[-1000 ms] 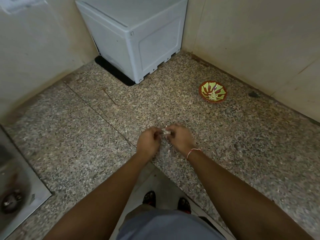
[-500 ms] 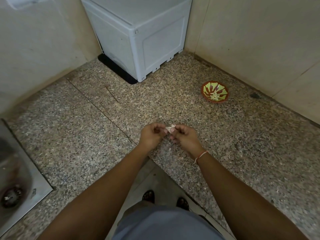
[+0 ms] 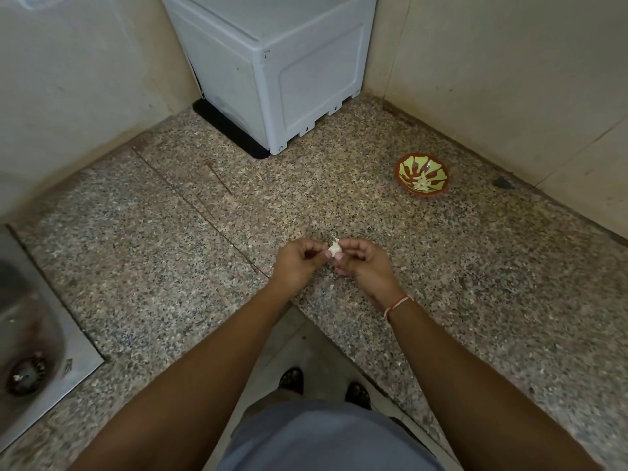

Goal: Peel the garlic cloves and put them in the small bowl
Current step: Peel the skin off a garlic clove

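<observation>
Held between both hands over the speckled stone table (image 3: 142, 266): one garlic clove (image 3: 335, 248), pale, partly skinned, with a flap of papery skin sticking up at its far end. Pinched on the left by the thumb and curled fingers of the left hand (image 3: 299, 258); pinched on the right by the fingertips of the right hand (image 3: 362, 263), red-and-white thread at that wrist. Fingers of both hands closed together on the clove, neither hand loose. Well apart from the hands, off to the right and nearer the wall: the small bowl (image 3: 422, 179), green and red inside, with a few pale peeled pieces already lying in its bottom. Probably mid-peel, skin not yet fully off. Likely trouble from here: a small, slippery clove squeezed between two sets of fingertips, apt to pop free and drop onto the table or over the near edge to the floor by the sandalled feet (image 3: 323, 385). Also possible: skin tearing off in scraps and sticking to the fingers, so bits carried into the bowl along with the clove. Pale flecks seemingly on the table just below the hands, too small against the speckled stone to name with certainty. A further risk in the reach across to the bowl: a light, shallow dish near the wall, easily nudged or tipped by a careless drop. Elsewhere, untouched: a white box-shaped appliance (image 3: 272, 69) in the corner and a steel sink (image 3: 30, 362) at the left.
</observation>
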